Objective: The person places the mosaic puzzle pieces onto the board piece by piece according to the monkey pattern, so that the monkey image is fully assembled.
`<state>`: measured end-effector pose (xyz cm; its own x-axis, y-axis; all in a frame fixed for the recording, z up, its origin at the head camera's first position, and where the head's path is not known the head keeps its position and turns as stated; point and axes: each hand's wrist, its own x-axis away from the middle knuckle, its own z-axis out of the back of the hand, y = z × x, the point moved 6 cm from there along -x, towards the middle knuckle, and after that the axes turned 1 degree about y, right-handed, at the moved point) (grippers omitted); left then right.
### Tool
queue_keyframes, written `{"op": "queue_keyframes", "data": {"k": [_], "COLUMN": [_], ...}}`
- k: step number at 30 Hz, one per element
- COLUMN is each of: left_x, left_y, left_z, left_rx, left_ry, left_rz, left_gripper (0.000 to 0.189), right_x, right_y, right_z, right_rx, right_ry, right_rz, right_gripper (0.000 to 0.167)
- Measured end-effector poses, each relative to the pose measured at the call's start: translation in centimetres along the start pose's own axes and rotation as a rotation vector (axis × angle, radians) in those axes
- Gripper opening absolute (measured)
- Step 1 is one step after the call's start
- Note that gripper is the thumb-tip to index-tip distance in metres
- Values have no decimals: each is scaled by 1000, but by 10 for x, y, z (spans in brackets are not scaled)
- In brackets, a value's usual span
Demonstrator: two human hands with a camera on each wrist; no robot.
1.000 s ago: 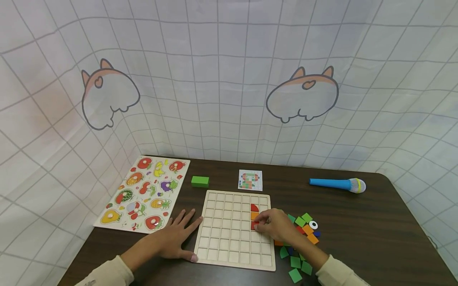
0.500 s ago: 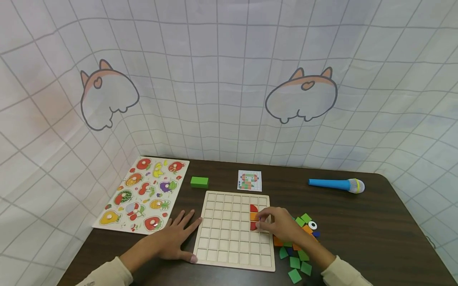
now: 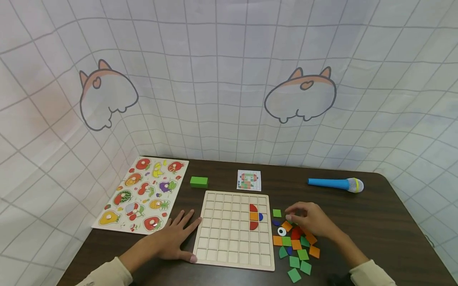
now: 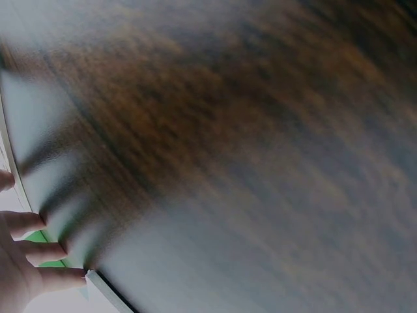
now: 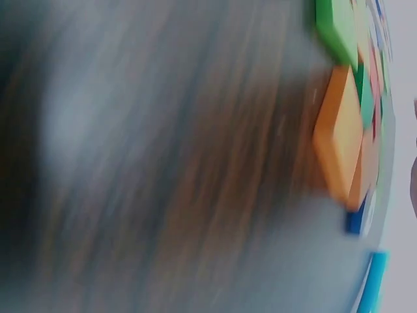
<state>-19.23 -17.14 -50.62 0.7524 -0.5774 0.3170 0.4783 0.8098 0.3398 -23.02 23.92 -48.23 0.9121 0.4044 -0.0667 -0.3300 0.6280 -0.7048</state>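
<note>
In the head view, a wooden grid board (image 3: 234, 238) lies in front of me. Two red rounded pieces, upper (image 3: 253, 207) and lower (image 3: 253, 225), sit on it with an orange square (image 3: 254, 216) between them and a blue half-round piece (image 3: 260, 217) to its right. My left hand (image 3: 175, 240) rests spread on the table, its thumb and index fingertip at the board's left edge. Over the upper part of a pile of loose coloured tiles (image 3: 296, 244) hovers my right hand (image 3: 311, 217), fingers loosely bent, with no piece visible in them. A green tile (image 3: 277, 213) lies left of its fingertips.
Behind the board lie a small patterned card (image 3: 249, 180) and a green block (image 3: 198, 182). A fruit puzzle board (image 3: 143, 194) occupies the left side. At the back right is a blue toy microphone (image 3: 334, 184). A white grid-patterned curtain (image 3: 200, 99) hangs behind the table.
My right hand has left the board and moved right over the tiles. The blue half-round piece now shows beside the orange square. Some loose tiles appear shifted. The left hand stays put.
</note>
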Motion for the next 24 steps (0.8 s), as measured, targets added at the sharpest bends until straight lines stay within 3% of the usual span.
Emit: {"op": "queue_keyframes", "data": {"k": [10,24], "left_x": [0,0], "left_y": [0,0], "left_z": [0,0], "left_rx": [-12,3], "left_ry": [0,-10], "left_rz": [2,8], "left_gripper": [111,110], "right_x": [27,56], "right_y": [6,-17], "right_z": [8,-17], "right_rx": [-24,-78], "right_ry": [-99,-241], "right_rz": [32,143], "right_gripper": [17,15]}}
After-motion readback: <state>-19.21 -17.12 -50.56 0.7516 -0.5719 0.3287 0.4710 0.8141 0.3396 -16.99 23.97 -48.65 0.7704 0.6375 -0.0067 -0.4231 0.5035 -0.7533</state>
